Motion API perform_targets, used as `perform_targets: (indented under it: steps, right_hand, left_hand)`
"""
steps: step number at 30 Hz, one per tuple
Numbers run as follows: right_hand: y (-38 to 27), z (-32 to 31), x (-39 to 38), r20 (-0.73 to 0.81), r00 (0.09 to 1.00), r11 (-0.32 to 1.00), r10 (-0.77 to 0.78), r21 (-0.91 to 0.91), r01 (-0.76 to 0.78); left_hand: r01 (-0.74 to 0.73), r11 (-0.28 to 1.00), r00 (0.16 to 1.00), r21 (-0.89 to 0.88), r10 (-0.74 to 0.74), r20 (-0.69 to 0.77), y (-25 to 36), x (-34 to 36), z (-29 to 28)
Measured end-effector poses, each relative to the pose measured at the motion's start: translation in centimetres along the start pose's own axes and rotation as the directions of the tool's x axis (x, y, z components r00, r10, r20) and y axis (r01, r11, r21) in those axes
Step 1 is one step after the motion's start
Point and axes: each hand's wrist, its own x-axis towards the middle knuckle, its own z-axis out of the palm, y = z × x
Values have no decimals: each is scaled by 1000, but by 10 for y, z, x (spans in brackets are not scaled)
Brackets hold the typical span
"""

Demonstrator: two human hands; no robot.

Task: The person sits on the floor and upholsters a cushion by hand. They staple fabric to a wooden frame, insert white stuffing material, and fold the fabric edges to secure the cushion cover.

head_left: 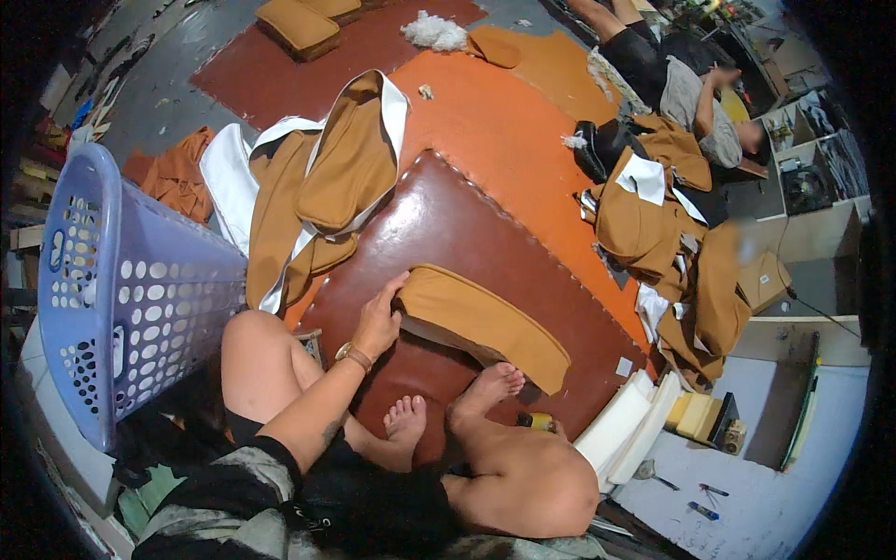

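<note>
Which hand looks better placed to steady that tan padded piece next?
The left hand, probably: it touches the left end of the tan padded piece. The right hand is mostly hidden beyond the right knee, so its readiness is unclear.

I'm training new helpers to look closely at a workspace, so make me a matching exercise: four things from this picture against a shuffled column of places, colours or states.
Column one
1. Tan padded piece
2. Plastic basket
3. Watch
4. White fluff

Column two
A. Worn on the left arm
B. Near the top edge of the picture
C. Touched at one end by the left hand
D. Blue-violet, with rows of holes

Right pairs: 1-C, 2-D, 3-A, 4-B.
</note>
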Motion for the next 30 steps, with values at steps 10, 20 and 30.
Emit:
perform_targets:
  steps: [10,20,30]
  right_hand:
    - [-135,-78,14,26,986,959,-165,239,154]
    - [-246,-62,-19,171,912,915,-373,-94,392]
    - [-304,-136,-65,24,846,844,-532,97,528]
  left_hand:
    - [-110,992,993,64,113,-35,94,8,-124]
    - [324,661,908,677,-17,-419,68,-98,-557]
    - [343,240,672,908,-738,-59,-28,-66,-541]
